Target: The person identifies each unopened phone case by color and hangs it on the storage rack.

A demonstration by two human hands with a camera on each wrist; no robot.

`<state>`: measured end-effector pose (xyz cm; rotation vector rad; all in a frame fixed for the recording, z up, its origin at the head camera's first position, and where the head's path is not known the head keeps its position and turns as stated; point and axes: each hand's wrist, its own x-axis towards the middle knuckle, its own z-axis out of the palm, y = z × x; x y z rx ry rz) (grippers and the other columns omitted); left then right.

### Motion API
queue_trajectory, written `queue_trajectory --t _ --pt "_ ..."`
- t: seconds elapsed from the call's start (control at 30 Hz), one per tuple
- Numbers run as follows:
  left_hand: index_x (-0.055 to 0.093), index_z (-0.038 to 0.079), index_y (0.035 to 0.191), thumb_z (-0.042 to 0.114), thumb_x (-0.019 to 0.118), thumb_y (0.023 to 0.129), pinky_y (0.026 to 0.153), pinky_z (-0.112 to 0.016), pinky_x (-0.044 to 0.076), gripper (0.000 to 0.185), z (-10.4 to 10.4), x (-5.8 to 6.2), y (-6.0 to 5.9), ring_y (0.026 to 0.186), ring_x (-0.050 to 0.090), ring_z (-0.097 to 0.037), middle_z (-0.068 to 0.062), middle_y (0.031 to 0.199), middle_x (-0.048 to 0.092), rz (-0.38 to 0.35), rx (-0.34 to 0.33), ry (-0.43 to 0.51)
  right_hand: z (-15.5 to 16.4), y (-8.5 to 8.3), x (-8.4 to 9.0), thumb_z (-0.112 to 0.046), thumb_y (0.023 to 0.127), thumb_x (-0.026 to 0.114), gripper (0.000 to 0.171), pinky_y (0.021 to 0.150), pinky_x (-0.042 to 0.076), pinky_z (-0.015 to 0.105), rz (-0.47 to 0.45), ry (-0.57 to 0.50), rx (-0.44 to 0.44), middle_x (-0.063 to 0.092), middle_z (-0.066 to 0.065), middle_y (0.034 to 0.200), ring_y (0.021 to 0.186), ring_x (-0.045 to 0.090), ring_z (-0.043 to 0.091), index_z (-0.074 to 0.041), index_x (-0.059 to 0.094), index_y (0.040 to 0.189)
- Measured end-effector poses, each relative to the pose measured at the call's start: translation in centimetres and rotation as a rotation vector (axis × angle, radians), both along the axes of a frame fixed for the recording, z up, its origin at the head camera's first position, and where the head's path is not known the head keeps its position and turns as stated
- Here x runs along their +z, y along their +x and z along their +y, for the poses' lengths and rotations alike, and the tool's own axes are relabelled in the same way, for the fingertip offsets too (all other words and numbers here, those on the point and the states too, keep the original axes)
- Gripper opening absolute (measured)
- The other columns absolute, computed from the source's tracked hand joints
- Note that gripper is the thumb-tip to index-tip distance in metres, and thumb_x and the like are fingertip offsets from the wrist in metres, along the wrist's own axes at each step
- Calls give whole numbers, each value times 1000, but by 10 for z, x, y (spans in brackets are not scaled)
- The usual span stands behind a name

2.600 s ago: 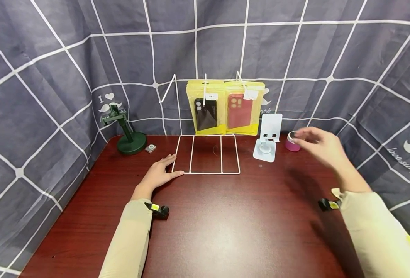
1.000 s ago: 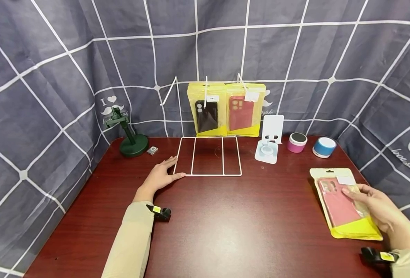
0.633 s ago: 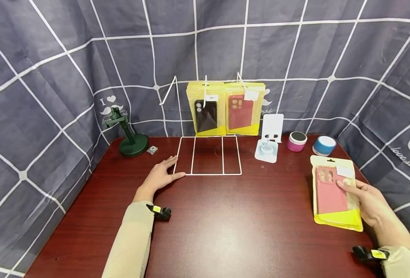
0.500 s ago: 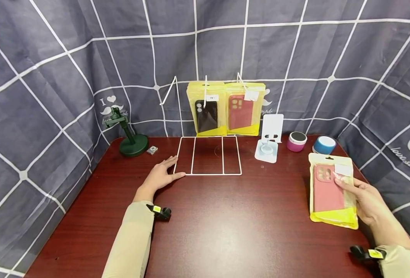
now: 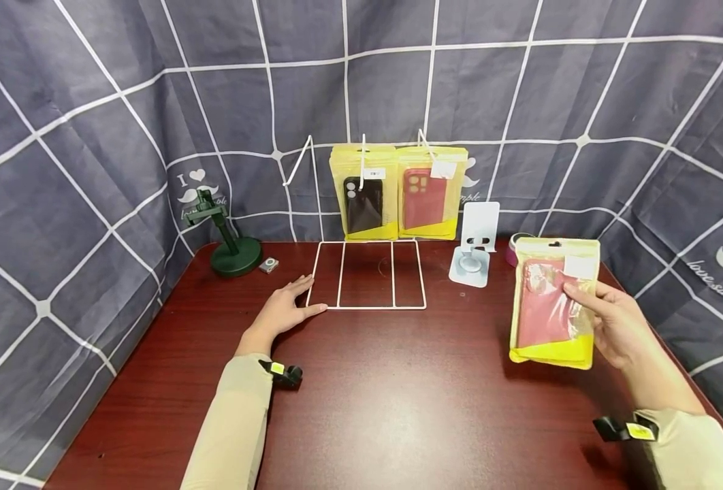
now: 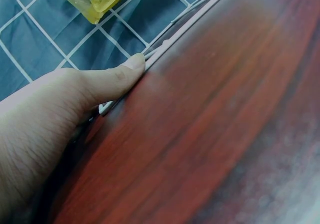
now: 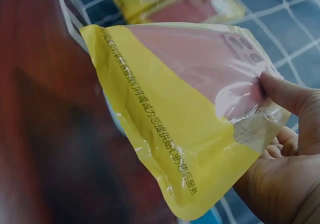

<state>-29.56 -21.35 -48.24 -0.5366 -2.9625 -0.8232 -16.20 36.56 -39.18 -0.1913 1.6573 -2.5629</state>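
Lifted off the dark red wooden table, the yellow plastic packet with a pink phone case now stands upright at centre right, pinched by the right hand; the left hand stays flat, fingers straight, against the white wire rack.

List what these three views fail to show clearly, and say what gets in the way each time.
- Pink speaker, head view: mostly hidden behind the held phone-case packet.
- Left hand, left wrist view: only the thumb shows; the frame edge cuts off the fingers.
- Packet label, head view: print too small.
- Table, right wrist view: blurred.
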Motion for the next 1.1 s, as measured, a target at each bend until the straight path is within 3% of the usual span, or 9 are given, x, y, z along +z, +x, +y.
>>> queue_trajectory --t 0.13,0.47,0.63,0.87,1.1 --pt "44 17 154 69 67 84 117 -53 28 90 1 1 0 146 33 -37 -7 159 37 -3 -2 3 -22 -6 20 0 105 45 29 70 61 39 43 7 44 76 13 98 84 75 25 -5 72 113" --pt "44 18 154 70 67 84 117 -54 28 90 0 0 -1 147 32 -35 -7 160 37 -1 0 10 -73 -22 52 0 102 53 24 72 61 36 130 75 -2 76 10 100 84 75 23 -5 71 117" --pt "44 18 154 71 66 83 117 -53 28 92 0 0 -1 147 33 -35 -6 159 38 4 -1 7 -97 -31 64 1 100 56 22 71 61 36 175 40 5 75 11 101 83 75 24 -3 69 118" --pt "44 19 154 71 66 83 117 -52 28 91 -1 0 -1 147 33 -34 -6 159 38 7 6 8 -133 -51 77 -3 96 66 21 68 61 37 230 21 -75 76 12 97 79 76 24 0 71 116" --pt "44 18 154 68 68 84 118 -52 28 90 0 -1 -1 147 32 -34 -6 160 37 3 -2 12 -161 -66 82 -10 93 73 26 67 61 35 221 68 -137 76 9 96 78 76 23 -3 71 117"
